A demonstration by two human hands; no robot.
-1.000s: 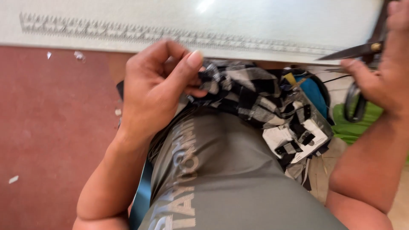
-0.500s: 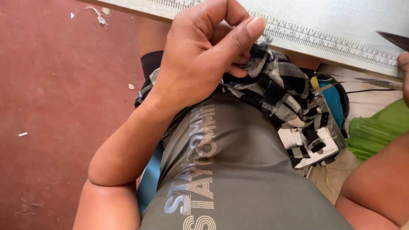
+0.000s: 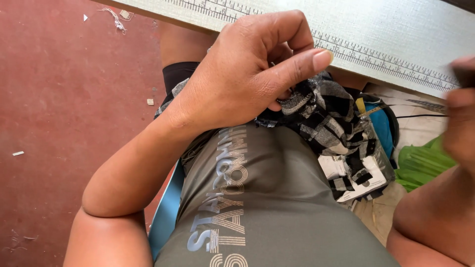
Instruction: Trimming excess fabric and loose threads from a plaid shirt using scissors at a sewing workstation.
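My left hand [image 3: 247,74] is closed on a bunch of black-and-white checked fabric [image 3: 321,118] that lies on my lap, over my grey shirt [image 3: 267,207]. Thumb and fingers pinch the cloth's upper edge just below the table's edge. My right hand [image 3: 460,118] is a blur at the right border, and only part of it shows. Something dark sits at its top, but I cannot make out what it is or whether the hand grips it.
A pale table [image 3: 376,29] with a measuring scale along its edge runs across the top. Red floor [image 3: 64,109] with thread scraps lies to the left. A green bag [image 3: 420,165], a blue object [image 3: 383,126] and a clear packet of checked pieces [image 3: 356,173] lie to the right.
My left hand has lifted with the fabric and now fills more of the view. The scissors seen in my right hand earlier are out of sight, and that hand is blurred.
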